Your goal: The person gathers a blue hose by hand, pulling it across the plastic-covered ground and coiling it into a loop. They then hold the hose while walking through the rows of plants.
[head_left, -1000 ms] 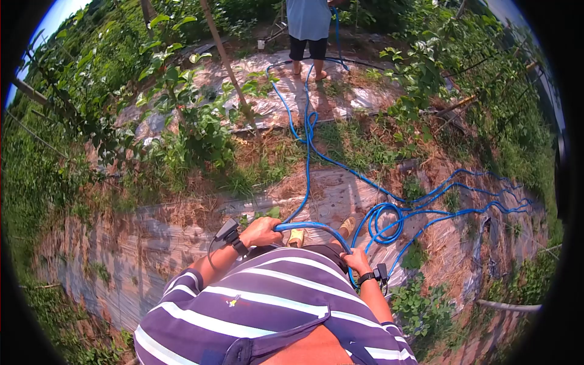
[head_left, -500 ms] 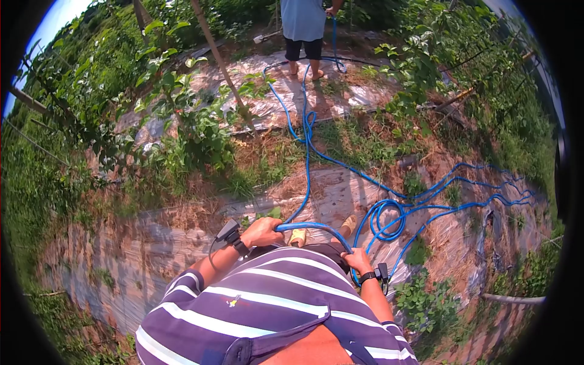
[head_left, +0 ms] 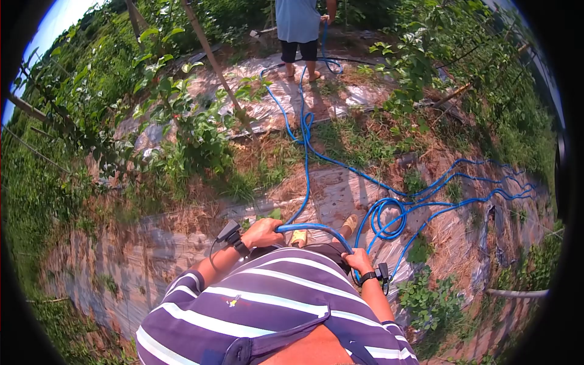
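A blue hose point(head_left: 313, 227) arcs across in front of my waist, between my two hands. My left hand point(head_left: 263, 232) is closed around it at the left end of the arc, with the fingertips partly hidden. At the lower right, the fingers of my right hand point(head_left: 359, 260) are wrapped round the same hose, close to my body. From near my left hand, a stretch of hose runs forward along the ground to a loose loop point(head_left: 307, 126). More hose lies in a round coil point(head_left: 387, 220) to the right of my feet.
Ahead stands a person in a blue shirt point(head_left: 298, 23), one hand on a length of blue hose. Plastic sheeting point(head_left: 152, 252) covers the soil, with grass strips between. A slanted wooden pole point(head_left: 210, 55) and leafy plants rise at left. Several hose lines point(head_left: 468, 204) stretch off right.
My hands keep their hold on the hose, nearly unmoved. The person ahead appears slightly further left and higher in view, with a small shift of the whole scene.
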Motion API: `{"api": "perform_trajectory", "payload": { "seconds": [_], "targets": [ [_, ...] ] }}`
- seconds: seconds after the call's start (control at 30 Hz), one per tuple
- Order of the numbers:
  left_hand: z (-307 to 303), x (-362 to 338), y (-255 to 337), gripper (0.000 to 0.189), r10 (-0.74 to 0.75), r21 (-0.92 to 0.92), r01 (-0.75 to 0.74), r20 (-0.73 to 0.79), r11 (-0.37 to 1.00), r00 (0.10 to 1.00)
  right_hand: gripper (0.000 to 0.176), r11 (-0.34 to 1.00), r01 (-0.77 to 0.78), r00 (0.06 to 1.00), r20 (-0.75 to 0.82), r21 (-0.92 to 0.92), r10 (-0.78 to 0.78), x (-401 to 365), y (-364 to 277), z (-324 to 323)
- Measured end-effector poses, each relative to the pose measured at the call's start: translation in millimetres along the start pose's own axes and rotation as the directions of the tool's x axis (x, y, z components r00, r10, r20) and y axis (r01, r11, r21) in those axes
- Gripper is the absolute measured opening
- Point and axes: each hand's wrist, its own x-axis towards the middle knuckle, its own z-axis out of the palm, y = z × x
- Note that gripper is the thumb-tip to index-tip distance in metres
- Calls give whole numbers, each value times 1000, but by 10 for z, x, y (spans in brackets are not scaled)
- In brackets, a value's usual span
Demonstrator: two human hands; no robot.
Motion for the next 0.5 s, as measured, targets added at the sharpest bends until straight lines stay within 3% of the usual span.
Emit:
{"api": "perform_trajectory", "payload": {
  "seconds": [0.5],
  "targets": [
    [-23, 16, 6, 25, -36, 46, 35, 24, 998, 999, 31, 999, 50, 998, -39, -7, -50, 148, 127, 55]
  ]
}}
